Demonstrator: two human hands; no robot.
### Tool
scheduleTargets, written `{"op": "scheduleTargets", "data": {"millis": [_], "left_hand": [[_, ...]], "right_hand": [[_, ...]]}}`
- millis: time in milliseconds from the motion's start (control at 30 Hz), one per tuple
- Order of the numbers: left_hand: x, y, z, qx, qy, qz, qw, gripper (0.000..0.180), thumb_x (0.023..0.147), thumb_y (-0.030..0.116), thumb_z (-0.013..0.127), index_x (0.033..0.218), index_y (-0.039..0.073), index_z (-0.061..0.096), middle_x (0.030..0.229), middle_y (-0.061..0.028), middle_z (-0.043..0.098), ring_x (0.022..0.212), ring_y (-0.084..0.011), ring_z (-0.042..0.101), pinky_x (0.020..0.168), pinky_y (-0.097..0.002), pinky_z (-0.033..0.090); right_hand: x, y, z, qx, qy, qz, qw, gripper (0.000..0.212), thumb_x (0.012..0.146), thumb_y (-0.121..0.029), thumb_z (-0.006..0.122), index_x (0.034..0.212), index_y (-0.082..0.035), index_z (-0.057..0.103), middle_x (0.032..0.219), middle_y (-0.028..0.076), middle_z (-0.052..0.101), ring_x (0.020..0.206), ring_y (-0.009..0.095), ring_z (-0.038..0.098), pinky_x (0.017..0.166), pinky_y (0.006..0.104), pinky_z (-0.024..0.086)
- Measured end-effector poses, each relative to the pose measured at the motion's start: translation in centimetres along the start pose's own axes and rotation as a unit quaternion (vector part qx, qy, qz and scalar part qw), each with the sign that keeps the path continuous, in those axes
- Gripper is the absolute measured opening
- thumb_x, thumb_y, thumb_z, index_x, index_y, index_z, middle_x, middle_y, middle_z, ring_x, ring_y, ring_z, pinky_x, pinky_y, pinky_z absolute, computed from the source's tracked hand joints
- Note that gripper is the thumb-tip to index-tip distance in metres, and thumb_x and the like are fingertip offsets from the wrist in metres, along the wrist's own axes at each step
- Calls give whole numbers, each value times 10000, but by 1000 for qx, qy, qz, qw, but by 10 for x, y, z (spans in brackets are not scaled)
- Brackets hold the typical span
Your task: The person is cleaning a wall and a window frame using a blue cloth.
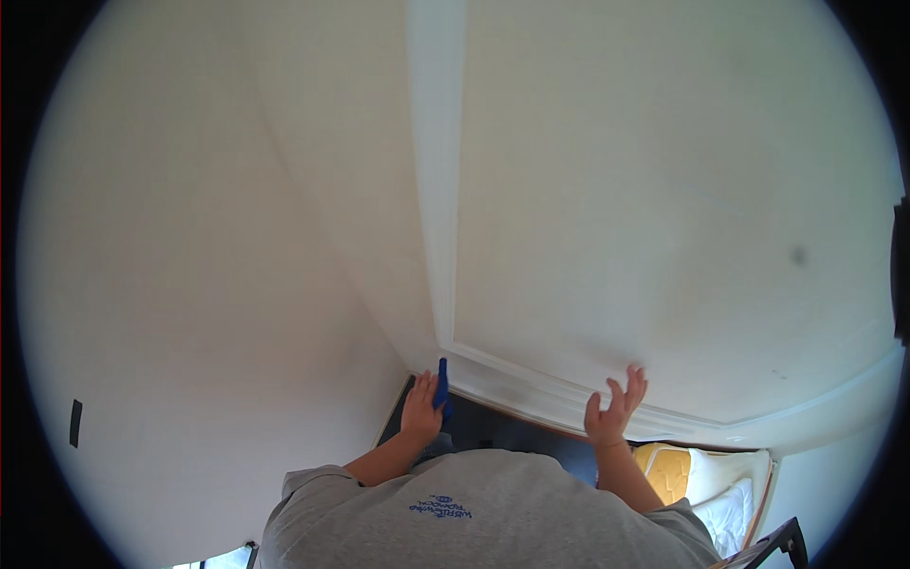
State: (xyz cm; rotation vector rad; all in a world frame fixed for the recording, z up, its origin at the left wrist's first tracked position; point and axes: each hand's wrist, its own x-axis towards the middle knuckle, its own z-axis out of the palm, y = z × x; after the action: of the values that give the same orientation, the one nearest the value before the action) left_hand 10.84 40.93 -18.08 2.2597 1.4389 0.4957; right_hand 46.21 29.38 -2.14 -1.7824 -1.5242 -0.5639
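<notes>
My left hand (421,406) is near the corner where two pale walls meet. Its fingers are closed on a narrow, dark blue thing (442,387) that looks soft, like a folded cloth; the hand hides part of it, and its exact kind does not show. Further right, my right hand (617,410) is raised with its fingers spread and nothing in it. It is close to the moulded lower part of the facing wall (607,237); whether it touches the surface I cannot tell.
A raised white moulding (436,171) runs up the wall and turns along its lower part. Dark floor (512,427) shows below. At the lower right lie yellow bedding (666,471) and white bedding (728,512). A black strip (76,423) marks the left wall.
</notes>
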Motion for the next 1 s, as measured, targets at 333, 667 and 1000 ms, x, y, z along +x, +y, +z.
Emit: {"op": "scheduleTargets", "data": {"millis": [333, 667, 1000], "left_hand": [[-182, -240, 11, 16, -286, -408, 867, 574, 973, 446, 444, 1062, -73, 672, 1062, -288, 678, 1061, -438, 635, 962, -497, 470], [-118, -148, 49, -188, 19, -559, 807, 601, 952, 517, 485, 1145, -24, 663, 1101, -305, 667, 1095, -439, 629, 941, -473, 482], [-236, 28, -12, -38, 74, -534, 842, 492, 971, 447, 471, 1223, 50, 615, 1189, -216, 656, 1151, -397, 599, 988, -494, 471]], "right_hand": [[-271, 94, 23, 22, -630, 262, 731, 302, 837, -253, 605, 1047, -47, 673, 1181, 233, 634, 1153, 366, 596, 960, 506, 483], [-332, 169, 87, 106, -723, 78, 678, 289, 864, -292, 575, 950, -39, 686, 1006, 229, 690, 986, 340, 686, 829, 484, 552], [-162, 77, 197, 421, -537, 513, 521, 287, 876, -279, 580, 1113, -117, 565, 1006, 72, 622, 851, 217, 610, 710, 380, 460]]}}
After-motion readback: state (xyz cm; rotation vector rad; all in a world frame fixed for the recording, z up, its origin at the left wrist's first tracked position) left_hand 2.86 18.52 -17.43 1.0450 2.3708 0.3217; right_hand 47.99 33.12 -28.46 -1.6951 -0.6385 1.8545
